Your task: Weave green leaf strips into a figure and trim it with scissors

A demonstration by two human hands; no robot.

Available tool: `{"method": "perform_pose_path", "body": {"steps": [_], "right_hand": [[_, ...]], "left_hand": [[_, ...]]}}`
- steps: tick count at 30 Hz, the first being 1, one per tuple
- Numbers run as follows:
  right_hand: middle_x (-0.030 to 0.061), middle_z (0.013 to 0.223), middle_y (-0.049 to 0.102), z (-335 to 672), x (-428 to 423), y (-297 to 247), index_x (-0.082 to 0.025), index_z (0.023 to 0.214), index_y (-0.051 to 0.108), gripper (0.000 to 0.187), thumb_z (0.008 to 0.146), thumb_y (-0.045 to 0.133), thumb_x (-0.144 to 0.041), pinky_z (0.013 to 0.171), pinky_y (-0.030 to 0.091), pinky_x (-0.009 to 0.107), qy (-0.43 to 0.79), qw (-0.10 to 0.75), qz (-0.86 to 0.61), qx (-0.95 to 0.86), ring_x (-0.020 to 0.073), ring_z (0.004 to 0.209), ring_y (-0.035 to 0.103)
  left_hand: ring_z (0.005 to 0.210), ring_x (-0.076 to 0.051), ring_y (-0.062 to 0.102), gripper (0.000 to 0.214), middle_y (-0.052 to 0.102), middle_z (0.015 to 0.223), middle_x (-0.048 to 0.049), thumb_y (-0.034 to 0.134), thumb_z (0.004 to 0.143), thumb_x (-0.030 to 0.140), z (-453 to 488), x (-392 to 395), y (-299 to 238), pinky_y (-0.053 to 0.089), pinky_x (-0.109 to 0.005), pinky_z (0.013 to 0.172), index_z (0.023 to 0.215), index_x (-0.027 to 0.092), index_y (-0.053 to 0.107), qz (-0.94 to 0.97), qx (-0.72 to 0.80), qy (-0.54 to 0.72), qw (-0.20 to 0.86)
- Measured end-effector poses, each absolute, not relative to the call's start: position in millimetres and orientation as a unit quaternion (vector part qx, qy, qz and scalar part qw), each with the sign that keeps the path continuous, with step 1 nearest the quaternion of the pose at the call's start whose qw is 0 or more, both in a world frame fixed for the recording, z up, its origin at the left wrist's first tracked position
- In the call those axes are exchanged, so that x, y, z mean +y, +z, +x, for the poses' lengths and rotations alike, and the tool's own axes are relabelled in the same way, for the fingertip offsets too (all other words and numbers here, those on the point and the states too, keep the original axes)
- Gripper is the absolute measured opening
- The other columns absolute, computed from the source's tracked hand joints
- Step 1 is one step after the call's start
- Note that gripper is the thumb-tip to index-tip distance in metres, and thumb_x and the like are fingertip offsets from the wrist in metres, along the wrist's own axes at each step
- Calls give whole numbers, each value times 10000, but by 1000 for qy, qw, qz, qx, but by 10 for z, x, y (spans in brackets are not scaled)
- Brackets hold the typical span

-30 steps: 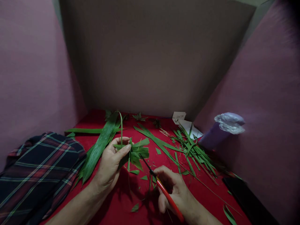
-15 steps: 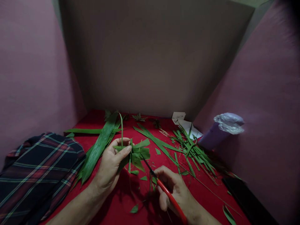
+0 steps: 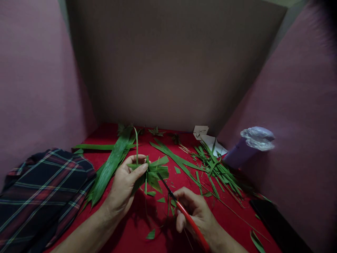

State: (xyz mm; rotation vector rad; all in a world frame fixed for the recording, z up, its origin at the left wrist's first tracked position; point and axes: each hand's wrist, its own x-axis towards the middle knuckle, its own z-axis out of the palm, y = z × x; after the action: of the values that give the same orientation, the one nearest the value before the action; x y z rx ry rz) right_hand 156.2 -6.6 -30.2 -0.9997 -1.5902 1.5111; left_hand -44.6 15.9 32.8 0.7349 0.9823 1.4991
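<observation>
My left hand [image 3: 127, 179] pinches a small bundle of green leaf strips [image 3: 158, 170] between thumb and fingers, its cut ends fanning out to the right. One thin strip curls upward from that hand. In my right hand [image 3: 196, 207] are red-handled scissors [image 3: 185, 212], with the dark blades pointing up and left. The blade tip lies at the fanned strips; whether it touches them I cannot tell. Small leaf clippings [image 3: 161, 200] lie on the red cloth [image 3: 137, 225] below.
Long broad leaves [image 3: 112, 168] lie to the left beside a plaid cloth [image 3: 50, 196]. On the right are a pile of cut strips [image 3: 216, 165], white papers [image 3: 212, 144], a purple roll in clear plastic [image 3: 244, 146] and a flat black object [image 3: 279, 225]. Walls enclose the back and sides.
My right thumb has shifted slightly to the left on the scissors. The left hand and the leaf bundle look the same.
</observation>
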Motion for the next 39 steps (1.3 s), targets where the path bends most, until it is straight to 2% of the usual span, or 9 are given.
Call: {"method": "perform_pose_path", "body": {"steps": [5, 11, 23, 27, 39], "right_hand": [[-45, 487, 584, 1547, -72, -300, -176, 877, 542, 445, 672, 668, -550, 432, 249, 189, 601, 368, -375, -602, 73, 426, 416], [-40, 484, 603, 1528, -73, -233, -174, 833, 537, 489, 615, 685, -586, 429, 284, 181, 596, 366, -375, -608, 75, 416, 449], [-31, 472, 627, 1504, -83, -229, -181, 838, 509, 387, 700, 672, -504, 412, 324, 160, 608, 369, -358, -605, 74, 395, 505], [-26, 464, 623, 1501, -87, -219, -178, 813, 516, 408, 682, 671, -531, 400, 286, 166, 583, 369, -376, -618, 73, 388, 484], [-18, 475, 639, 1493, -80, -210, -188, 834, 499, 396, 701, 654, -527, 401, 329, 165, 592, 364, -368, -618, 96, 402, 544]], "left_hand": [[533, -79, 596, 293, 634, 659, 29, 707, 669, 172, -447, 166, 337, 461, -165, 533, 910, 167, 540, 314, 424, 636, 563], [531, -88, 601, 317, 636, 665, 26, 732, 634, 178, -437, 170, 337, 463, -173, 527, 897, 166, 555, 308, 422, 640, 564], [540, -98, 609, 314, 639, 678, 25, 736, 620, 175, -435, 164, 328, 469, -190, 539, 886, 172, 569, 298, 419, 644, 567], [549, -91, 606, 304, 635, 684, 28, 727, 638, 177, -443, 164, 329, 465, -182, 547, 893, 174, 562, 303, 419, 642, 566], [547, -94, 601, 317, 634, 683, 23, 735, 623, 177, -442, 174, 313, 463, -188, 547, 894, 168, 572, 301, 416, 644, 567]]}}
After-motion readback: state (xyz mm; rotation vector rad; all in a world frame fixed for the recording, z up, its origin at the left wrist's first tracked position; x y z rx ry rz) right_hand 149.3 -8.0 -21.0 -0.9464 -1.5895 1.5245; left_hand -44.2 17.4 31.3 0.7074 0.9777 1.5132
